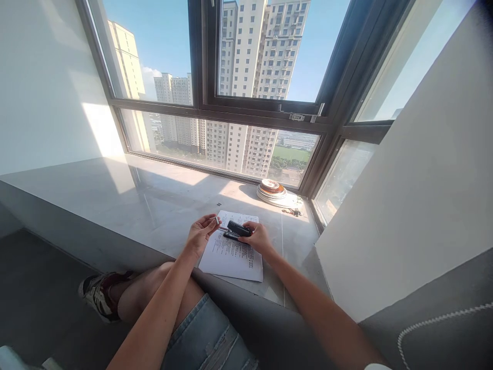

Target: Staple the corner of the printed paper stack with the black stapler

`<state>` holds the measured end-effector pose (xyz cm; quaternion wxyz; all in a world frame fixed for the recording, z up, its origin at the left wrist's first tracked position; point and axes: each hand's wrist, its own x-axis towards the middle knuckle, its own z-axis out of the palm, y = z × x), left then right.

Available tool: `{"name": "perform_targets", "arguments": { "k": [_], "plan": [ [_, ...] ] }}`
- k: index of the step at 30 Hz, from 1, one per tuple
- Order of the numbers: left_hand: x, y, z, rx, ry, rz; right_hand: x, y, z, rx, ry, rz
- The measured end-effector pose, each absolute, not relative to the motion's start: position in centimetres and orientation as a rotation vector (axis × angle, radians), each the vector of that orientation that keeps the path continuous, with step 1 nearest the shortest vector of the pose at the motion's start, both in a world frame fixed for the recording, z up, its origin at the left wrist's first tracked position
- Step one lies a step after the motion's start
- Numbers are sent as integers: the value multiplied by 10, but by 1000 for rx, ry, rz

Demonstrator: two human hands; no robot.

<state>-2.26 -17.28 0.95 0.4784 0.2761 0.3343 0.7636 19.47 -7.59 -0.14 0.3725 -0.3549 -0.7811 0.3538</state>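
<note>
A black stapler [238, 229] is gripped at its right end by my right hand [257, 237], just above the printed paper [231, 261] on the window sill. Its top part looks lifted from its base at the left end. My left hand [203, 231] is closed, with thumb and fingers pinching a small whitish strip [216, 220], which looks like a stick of staples. That hand is just left of the stapler, over the paper's left edge. Lines of dark print cover much of the sheet.
Coiled cable [271, 192] lies at the back right of the sill [162, 205], with a small dark cluster [292, 211] that looks like keys beside it. Tiny dark bits [219, 204] lie behind the paper. A window [254, 123] rises behind, and a white wall [408, 205] bounds the right.
</note>
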Motion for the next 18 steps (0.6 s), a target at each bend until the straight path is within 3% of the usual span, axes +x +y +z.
{"name": "perform_targets", "arguments": {
  "k": [3, 9, 18],
  "plan": [
    [-20, -174, 12, 723, 836, 1822, 196, -79, 2, -880, -2047, 750],
    [-14, -178, 15, 888, 916, 1708, 196, -94, 16, -582, -2120, 107],
    [-1, -180, 13, 1134, 955, 1533, 191, -101, 13, -338, -2177, -117]
  ]
}}
